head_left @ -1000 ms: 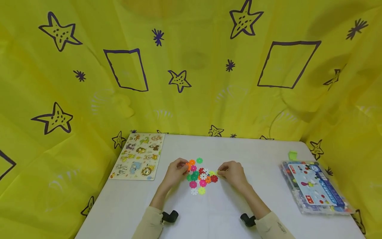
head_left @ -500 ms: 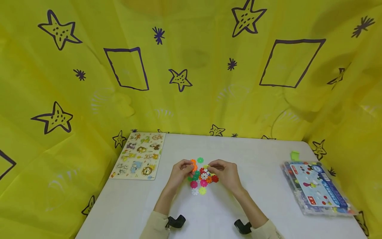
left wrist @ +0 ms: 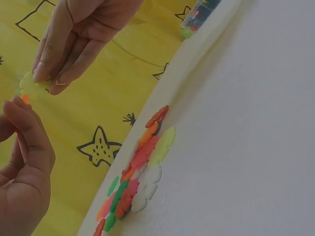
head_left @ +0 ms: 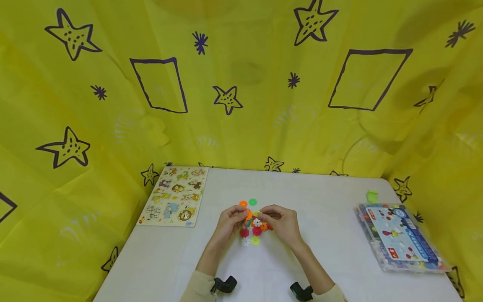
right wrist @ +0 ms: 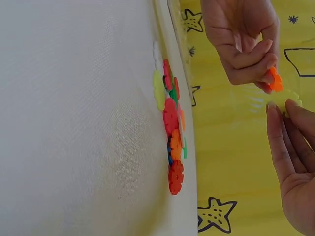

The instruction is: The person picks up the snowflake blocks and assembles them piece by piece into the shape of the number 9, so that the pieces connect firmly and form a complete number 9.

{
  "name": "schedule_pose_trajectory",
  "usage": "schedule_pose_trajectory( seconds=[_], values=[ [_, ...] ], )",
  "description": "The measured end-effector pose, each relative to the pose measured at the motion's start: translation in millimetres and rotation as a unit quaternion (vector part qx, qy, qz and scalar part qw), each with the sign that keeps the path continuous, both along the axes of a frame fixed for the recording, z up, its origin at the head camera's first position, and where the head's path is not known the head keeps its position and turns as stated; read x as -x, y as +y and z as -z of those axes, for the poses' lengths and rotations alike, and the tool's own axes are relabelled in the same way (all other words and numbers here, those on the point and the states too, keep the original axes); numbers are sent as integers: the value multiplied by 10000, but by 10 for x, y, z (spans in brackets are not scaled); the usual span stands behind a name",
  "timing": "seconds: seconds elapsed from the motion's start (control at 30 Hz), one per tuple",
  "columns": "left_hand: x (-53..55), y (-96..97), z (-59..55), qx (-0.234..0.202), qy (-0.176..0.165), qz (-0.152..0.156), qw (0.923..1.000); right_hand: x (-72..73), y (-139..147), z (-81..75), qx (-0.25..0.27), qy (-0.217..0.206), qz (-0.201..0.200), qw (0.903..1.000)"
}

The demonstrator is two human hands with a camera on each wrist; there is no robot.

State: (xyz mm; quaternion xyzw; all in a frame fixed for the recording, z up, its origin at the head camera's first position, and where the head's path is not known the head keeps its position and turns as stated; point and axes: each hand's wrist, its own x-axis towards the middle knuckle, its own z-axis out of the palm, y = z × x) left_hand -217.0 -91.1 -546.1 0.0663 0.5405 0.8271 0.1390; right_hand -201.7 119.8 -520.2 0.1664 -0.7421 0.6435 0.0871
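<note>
My left hand (head_left: 226, 226) pinches an orange notched disc (right wrist: 275, 79), shaped like a flat flower or snowflake. Between the thumb and fingers of my right hand (head_left: 284, 224) is a yellow disc (right wrist: 288, 101) of the same kind. The two discs meet edge to edge, or nearly so; whether they are joined I cannot tell. Both hands are raised over a loose pile of notched discs (head_left: 257, 231) in red, pink, orange, green, white and yellow. In the head view the hands hide part of this pile.
An animal puzzle board (head_left: 177, 197) lies at the table's far left. On the right sits a clear plastic case (head_left: 401, 237) with a printed label, and a small green piece (head_left: 372, 196) lies behind it. A yellow patterned curtain (head_left: 241, 138) surrounds the white table (head_left: 166, 264).
My right hand has moved left with the yellow disc, and my left hand slightly right with the orange one. The discs, apart at first, are now together.
</note>
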Motion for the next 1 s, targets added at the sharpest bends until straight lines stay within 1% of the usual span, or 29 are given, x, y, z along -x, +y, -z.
schedule_pose_trajectory(
  seconds=[0.1,0.27,0.4,0.53,0.63,0.77,0.83,0.9,0.93,1.0],
  values=[
    [-9,-3,18,34,-23,30,10000,8,-7,8,-33,93,-34,9999],
    [-9,-8,37,44,-63,53,10000,19,-13,21,-128,-101,-65,9998],
    [-9,-21,61,105,-8,35,9999,26,-35,53,-168,-223,-97,9996],
    [-15,-38,75,202,90,25,9998,41,-66,102,-131,-146,-129,9997],
    [-6,-34,78,282,164,38,9995,58,-69,120,-195,-46,-79,9998],
    [13,-15,77,433,185,61,9989,95,-11,117,-335,-50,-32,9994],
    [13,-17,77,465,165,39,9988,116,41,111,-585,-58,122,9982],
    [12,-25,81,463,121,3,9989,132,99,107,-1084,-99,390,9933],
    [11,-32,85,446,107,-18,9989,141,127,112,-1392,-142,555,9886],
    [6,-48,90,385,72,-47,9992,156,175,120,-2019,-316,814,9755]
  ],
)
